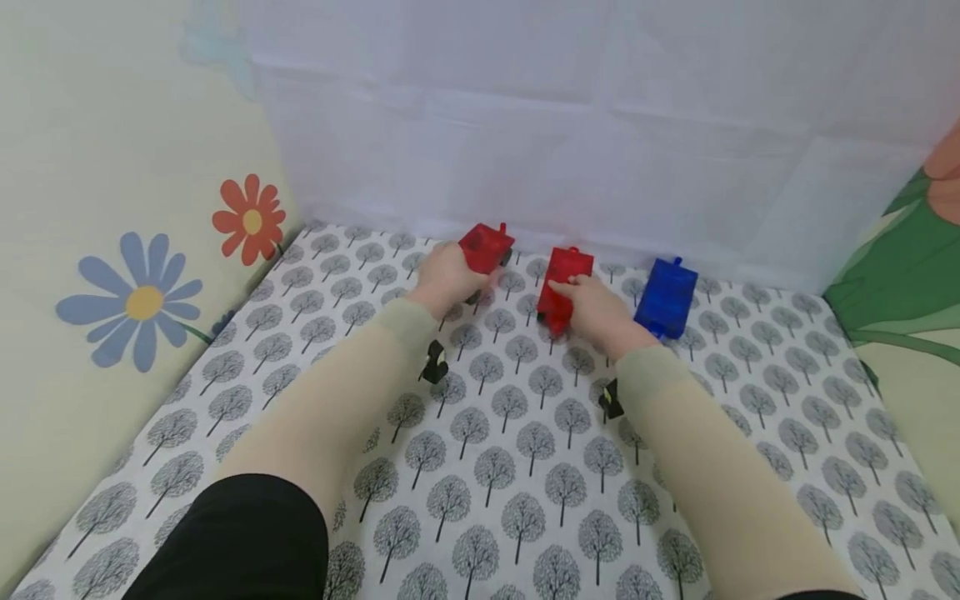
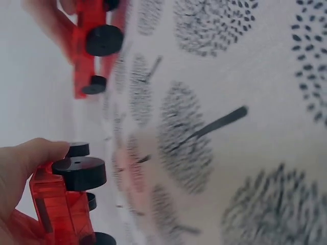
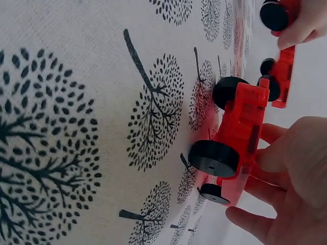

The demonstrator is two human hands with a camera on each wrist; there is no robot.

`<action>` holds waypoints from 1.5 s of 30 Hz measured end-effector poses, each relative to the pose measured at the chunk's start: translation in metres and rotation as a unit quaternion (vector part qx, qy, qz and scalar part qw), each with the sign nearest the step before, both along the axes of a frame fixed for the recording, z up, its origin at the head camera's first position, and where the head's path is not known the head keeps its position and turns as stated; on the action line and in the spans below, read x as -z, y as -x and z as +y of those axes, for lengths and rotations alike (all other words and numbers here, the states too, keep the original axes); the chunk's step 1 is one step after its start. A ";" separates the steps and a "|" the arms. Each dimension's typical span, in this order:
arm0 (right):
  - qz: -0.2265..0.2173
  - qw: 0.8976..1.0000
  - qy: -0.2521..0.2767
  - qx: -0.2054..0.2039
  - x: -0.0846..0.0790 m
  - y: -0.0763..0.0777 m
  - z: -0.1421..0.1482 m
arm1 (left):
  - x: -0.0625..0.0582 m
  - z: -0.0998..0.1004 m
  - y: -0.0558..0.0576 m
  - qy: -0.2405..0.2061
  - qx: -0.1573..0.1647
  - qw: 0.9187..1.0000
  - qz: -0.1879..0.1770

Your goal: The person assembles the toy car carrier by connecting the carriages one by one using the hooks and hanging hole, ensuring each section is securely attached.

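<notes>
In the head view my left hand [image 1: 442, 277] grips a see-through red toy wagon [image 1: 483, 247] near the back of the cloth. That wagon is tilted, and its black wheels show in the left wrist view, where the thumb lies beside one wheel. To its right, my right hand [image 1: 602, 315] holds a second red toy wagon [image 1: 564, 268], one finger on its top. The right wrist view shows this second wagon [image 3: 244, 127] side-on with its black wheels near the cloth, fingers behind it. A small gap separates the two red wagons.
A blue toy wagon [image 1: 666, 297] stands just right of my right hand. White tree-print cloth [image 1: 480, 467] covers the table. A white sheet [image 1: 525, 125] hangs along the back, and flower-printed walls [image 1: 90, 192] flank both sides.
</notes>
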State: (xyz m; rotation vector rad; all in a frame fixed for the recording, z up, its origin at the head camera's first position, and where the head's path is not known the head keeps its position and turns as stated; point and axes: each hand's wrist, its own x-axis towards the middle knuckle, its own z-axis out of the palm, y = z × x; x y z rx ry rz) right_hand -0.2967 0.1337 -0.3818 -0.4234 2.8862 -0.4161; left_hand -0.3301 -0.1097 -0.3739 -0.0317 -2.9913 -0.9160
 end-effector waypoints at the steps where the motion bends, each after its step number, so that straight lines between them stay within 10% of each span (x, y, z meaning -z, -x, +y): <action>1: 0.003 1.000 0.003 0.002 0.001 0.001 0.000 | -0.004 0.000 -0.002 0.002 0.010 1.000 0.003; 23: -0.011 0.998 0.043 0.050 0.008 0.011 0.003 | -0.041 -0.021 -0.058 0.018 0.168 0.985 -0.044; 45: -0.002 0.997 0.052 0.050 0.010 0.012 0.010 | -0.030 -0.051 -0.089 0.054 0.310 0.940 -0.134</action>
